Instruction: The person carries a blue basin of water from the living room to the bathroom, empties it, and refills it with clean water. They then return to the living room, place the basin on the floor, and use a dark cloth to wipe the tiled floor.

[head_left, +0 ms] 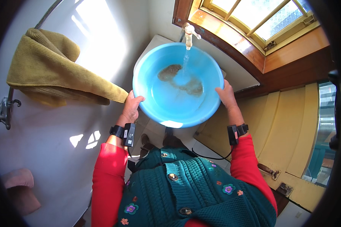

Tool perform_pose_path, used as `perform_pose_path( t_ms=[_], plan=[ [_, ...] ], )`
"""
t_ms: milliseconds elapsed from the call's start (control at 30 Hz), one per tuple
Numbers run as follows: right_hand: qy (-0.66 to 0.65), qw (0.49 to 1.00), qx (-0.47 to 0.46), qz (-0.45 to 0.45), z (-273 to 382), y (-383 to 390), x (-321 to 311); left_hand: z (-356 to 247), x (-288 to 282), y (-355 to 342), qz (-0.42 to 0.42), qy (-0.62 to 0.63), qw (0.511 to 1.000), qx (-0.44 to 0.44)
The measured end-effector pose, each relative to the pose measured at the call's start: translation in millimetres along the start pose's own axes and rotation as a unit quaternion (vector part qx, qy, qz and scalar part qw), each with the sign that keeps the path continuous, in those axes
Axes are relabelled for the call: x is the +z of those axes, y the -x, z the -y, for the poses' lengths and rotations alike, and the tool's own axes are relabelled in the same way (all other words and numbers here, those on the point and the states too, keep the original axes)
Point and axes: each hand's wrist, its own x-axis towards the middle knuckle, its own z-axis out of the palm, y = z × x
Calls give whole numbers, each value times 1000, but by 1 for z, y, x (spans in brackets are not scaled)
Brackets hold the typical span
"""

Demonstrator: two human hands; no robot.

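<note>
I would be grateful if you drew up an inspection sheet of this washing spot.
Surface: pale ledge shows behind the basin; whether it bears the basin cannot be told.
Job's things: blue basin under the tap, water running in; brown patches inside.
Clutter: olive towel hangs at left, its tip near the left hand.
Hands: left hand and right hand grip opposite sides of the rim.
Cables: black cable runs from the right wrist's box.
Surroundings: window upper right, yellow door at right.

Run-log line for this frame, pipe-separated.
left hand: holds blue basin, left side | right hand: holds right side | tap: running into basin | in basin: brown patches | olive towel: hanging left
</note>
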Motion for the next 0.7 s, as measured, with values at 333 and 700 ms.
perform_pose_path(
  t_ms=[333,700],
  plan=[
    [-37,991,-74,-108,18,22,-8,14,0,-19,62,58,996,7],
    [-159,985,-41,-44,-17,-5,31,-34,5,8,-8,-38,999,32]
  ],
)
